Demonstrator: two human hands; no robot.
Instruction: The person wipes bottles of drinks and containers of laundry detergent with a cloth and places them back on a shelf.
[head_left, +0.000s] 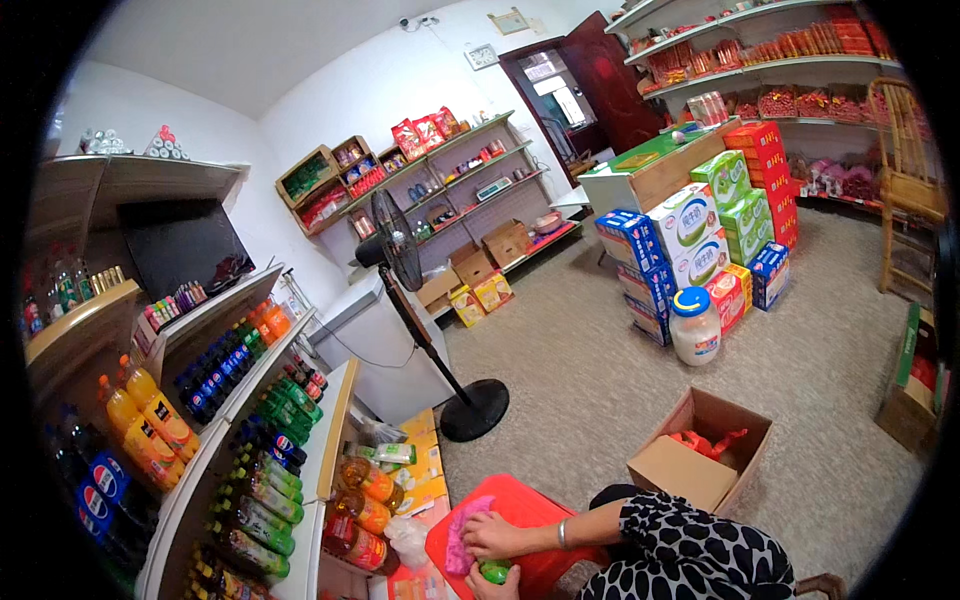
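Observation:
A pink fluffy cloth (466, 534) lies on a red plastic stool or bin (525, 501) low in the view. My right hand (491, 534), with a silver bangle at the wrist, reaches in from the right and grips the cloth with curled fingers. Just below it, my left hand (491, 586) holds a small, shiny, rounded green item (495, 571), partly hidden by the fingers. Its exact kind cannot be made out. Beside the red plastic stands a crumpled clear plastic bag (409, 541).
Shelves of drink bottles (270, 480) rise close on the left, with large amber bottles (367, 510) at their foot. A pedestal fan (474, 411) stands ahead. An open cardboard box (694, 465) sits at right, near stacked milk cartons (686, 225) and a blue-lidded jar (694, 330).

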